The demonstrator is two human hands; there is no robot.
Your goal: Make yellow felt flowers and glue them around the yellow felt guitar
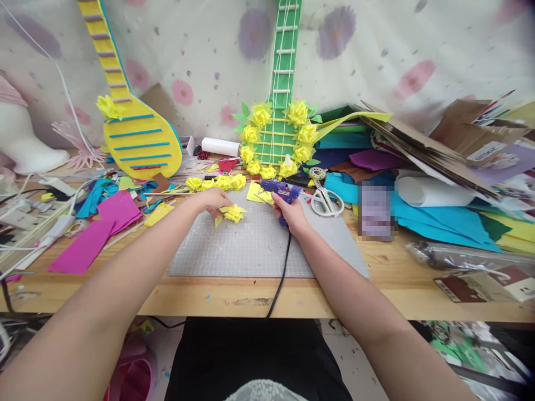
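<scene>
My right hand (292,216) is wrapped round the grip of a blue hot glue gun (285,191). Its nozzle points left, above a yellow paper piece (259,192), and a black cord hangs from its handle. To the left, my left hand (215,200) pinches a yellow paper flower (233,213) over the grey cutting mat (234,256). Several finished yellow flowers (223,182) lie in a row just behind that hand. A green paper guitar (281,111) ringed with yellow flowers leans upright at the back.
A yellow paper guitar (142,139) leans at the back left. White-handled scissors (326,201) lie right of the mat. Magenta paper sheets (98,234) are on the left; blue paper (443,220) and stacked cardboard (430,147) crowd the right. The glue gun's cord (281,284) crosses the table's front edge.
</scene>
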